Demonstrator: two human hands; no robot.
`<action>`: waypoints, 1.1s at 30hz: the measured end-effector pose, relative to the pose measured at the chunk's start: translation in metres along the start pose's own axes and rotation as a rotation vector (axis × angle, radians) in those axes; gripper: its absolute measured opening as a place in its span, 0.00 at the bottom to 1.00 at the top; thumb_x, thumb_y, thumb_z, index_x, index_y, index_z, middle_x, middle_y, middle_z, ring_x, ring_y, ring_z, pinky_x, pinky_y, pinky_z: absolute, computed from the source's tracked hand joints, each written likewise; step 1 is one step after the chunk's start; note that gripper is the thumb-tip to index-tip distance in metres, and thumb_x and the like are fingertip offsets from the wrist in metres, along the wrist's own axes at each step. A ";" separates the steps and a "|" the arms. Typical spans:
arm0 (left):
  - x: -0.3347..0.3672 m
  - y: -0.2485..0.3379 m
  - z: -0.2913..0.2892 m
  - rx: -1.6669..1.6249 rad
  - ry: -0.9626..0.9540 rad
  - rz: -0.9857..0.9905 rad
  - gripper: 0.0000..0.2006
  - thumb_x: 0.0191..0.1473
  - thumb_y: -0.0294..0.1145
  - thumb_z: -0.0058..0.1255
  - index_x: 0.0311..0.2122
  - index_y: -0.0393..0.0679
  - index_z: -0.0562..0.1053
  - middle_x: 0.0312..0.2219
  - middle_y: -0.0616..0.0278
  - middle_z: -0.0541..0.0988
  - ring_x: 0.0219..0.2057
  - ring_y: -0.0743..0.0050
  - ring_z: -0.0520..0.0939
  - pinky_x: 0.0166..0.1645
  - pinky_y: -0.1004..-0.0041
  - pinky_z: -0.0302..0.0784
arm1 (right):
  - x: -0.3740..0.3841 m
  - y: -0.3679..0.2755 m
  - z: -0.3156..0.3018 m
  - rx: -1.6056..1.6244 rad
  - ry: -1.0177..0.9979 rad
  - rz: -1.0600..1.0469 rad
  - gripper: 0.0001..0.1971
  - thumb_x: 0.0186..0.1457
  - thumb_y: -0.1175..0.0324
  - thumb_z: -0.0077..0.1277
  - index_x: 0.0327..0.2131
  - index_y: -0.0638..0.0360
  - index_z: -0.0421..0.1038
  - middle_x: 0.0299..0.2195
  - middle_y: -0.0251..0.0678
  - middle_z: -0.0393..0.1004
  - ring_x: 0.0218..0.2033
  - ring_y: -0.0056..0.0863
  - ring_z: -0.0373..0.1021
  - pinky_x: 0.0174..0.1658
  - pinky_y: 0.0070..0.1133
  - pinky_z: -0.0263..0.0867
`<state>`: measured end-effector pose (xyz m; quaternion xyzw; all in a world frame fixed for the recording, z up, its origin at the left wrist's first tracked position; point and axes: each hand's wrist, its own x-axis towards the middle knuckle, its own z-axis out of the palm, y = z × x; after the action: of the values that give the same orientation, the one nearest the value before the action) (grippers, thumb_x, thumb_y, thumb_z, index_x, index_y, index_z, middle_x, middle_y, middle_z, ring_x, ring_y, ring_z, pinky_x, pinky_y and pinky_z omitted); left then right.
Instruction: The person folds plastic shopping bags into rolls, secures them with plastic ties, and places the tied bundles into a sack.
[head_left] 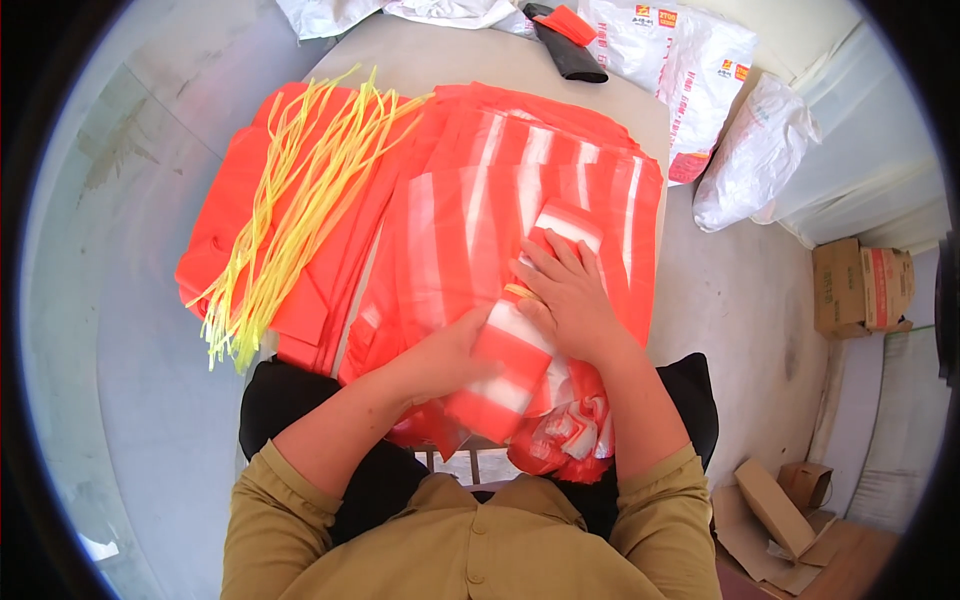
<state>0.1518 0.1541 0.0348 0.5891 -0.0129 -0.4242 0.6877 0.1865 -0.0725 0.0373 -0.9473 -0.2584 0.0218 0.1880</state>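
A folded bundle of orange-red and white striped plastic sheet lies slanted near the front edge of the table, its near end reaching past the edge. A thin yellow strip crosses its middle, partly covered. My right hand rests on the bundle's upper half, fingers stretched and apart. At the bundle's left side is my left hand, its fingers smeared by motion. Beneath spreads a stack of striped plastic sheets. To the left, many loose yellow strips lie across folded orange-red sheets.
Crumpled striped plastic hangs at the table's front edge by my lap. White printed sacks stand behind the table, another white sack at the right. A black roll lies at the back. Cardboard boxes and flattened cardboard are on the right.
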 end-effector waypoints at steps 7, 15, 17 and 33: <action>-0.003 0.008 0.002 -0.085 0.005 -0.017 0.37 0.57 0.16 0.52 0.70 0.36 0.51 0.60 0.54 0.70 0.59 0.68 0.72 0.62 0.69 0.69 | 0.003 0.000 0.010 -0.055 0.030 0.035 0.24 0.64 0.57 0.45 0.61 0.54 0.69 0.69 0.40 0.57 0.72 0.45 0.44 0.71 0.47 0.34; -0.003 0.007 -0.001 -0.079 -0.008 0.048 0.35 0.59 0.16 0.49 0.70 0.35 0.51 0.61 0.54 0.69 0.60 0.70 0.71 0.63 0.69 0.68 | 0.002 0.024 -0.003 0.025 -0.009 0.135 0.24 0.69 0.59 0.37 0.64 0.57 0.64 0.70 0.42 0.53 0.73 0.46 0.43 0.72 0.42 0.34; 0.002 0.008 -0.001 -0.066 -0.026 0.039 0.35 0.59 0.16 0.49 0.70 0.35 0.52 0.61 0.54 0.69 0.60 0.70 0.71 0.63 0.69 0.68 | 0.005 0.034 -0.001 -0.078 0.044 0.214 0.25 0.69 0.59 0.36 0.64 0.58 0.62 0.71 0.43 0.51 0.73 0.47 0.43 0.72 0.41 0.35; -0.014 -0.029 0.023 -0.446 -0.058 0.041 0.30 0.63 0.23 0.47 0.69 0.43 0.55 0.58 0.58 0.72 0.56 0.69 0.75 0.58 0.63 0.75 | -0.105 -0.075 0.030 1.801 0.541 0.418 0.35 0.65 0.71 0.49 0.71 0.55 0.46 0.67 0.39 0.56 0.66 0.30 0.59 0.64 0.26 0.61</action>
<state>0.1146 0.1456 0.0252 0.4094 0.0493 -0.4194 0.8087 0.0556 -0.0546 0.0315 -0.4475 0.0815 0.0259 0.8902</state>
